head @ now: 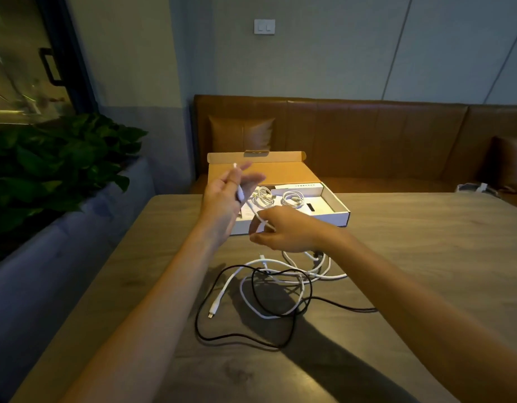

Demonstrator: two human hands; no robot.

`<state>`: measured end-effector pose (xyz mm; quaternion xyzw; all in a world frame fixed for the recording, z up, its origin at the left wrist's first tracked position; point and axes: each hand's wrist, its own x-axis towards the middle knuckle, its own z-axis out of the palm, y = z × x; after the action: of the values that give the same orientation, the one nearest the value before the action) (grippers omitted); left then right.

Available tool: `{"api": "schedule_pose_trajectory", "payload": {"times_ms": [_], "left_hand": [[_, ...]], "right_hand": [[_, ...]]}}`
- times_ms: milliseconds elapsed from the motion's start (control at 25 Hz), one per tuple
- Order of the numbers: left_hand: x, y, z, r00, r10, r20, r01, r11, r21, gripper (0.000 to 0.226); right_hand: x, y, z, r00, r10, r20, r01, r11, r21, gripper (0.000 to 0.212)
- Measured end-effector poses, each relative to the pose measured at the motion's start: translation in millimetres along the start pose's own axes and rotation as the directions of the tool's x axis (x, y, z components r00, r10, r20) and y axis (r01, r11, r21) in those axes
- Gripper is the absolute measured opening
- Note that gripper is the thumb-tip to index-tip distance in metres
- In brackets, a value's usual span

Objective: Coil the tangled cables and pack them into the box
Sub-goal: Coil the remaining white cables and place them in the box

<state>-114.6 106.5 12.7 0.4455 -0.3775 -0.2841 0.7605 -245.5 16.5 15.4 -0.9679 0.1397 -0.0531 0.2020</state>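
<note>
Beneath two raised hands, a grey table (411, 257) runs back to a brown leather bench (367, 135), and a leafy plant (62, 158) fills the space well out beyond the left hand (226, 193). Just behind both hands sits the open cardboard box (335, 212), its lid (280, 170) tipped back toward the bench. The left hand is held up in front of the box's left side, fingers loosely spread and blurred, with the thumb pinning a white cable (252, 209) against them; the plug end sticks out above the fingers. From that grip the cable slants down to the right hand (286, 231), which pinches it between thumb and curled fingertips, just in front of the box's near wall. Directly below the right hand, on the table, loose white cables (242, 295) lie tangled with a black cable (231, 335) that loops nearer to the person. Beyond the grip, inside the box, two coiled cables (263, 196) lie side by side.
</note>
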Motion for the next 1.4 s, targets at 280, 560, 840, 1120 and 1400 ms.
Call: {"api": "schedule_pose_trajectory", "payload": {"times_ms": [280,560,840,1120,1400], "left_hand": [[-8,-3,-21,0.895,-0.268,0.356,0.184,0.950,0.254,0.042],[0,-7,6,0.966,-0.120,0.228,0.213,0.869,-0.447,0.034],[11,-42,-10,0.975,0.069,0.212,-0.214,0.566,0.797,0.029],[13,-27,-15,0.857,-0.315,0.408,0.433,0.869,-0.240,0.039],[22,-34,-3,0.998,-0.059,0.007,0.059,0.998,-0.005,0.035]], "right_hand": [[1,17,-57,0.930,-0.071,-0.360,0.119,0.987,0.112,0.019],[4,18,0,0.973,0.041,-0.226,0.039,0.940,0.338,0.028],[7,33,-19,0.957,0.099,-0.271,-0.068,0.990,0.123,0.021],[12,48,-3,0.903,0.083,-0.421,0.148,0.862,0.485,0.024],[16,37,21,0.987,0.102,-0.120,-0.049,0.923,0.382,0.023]]}}
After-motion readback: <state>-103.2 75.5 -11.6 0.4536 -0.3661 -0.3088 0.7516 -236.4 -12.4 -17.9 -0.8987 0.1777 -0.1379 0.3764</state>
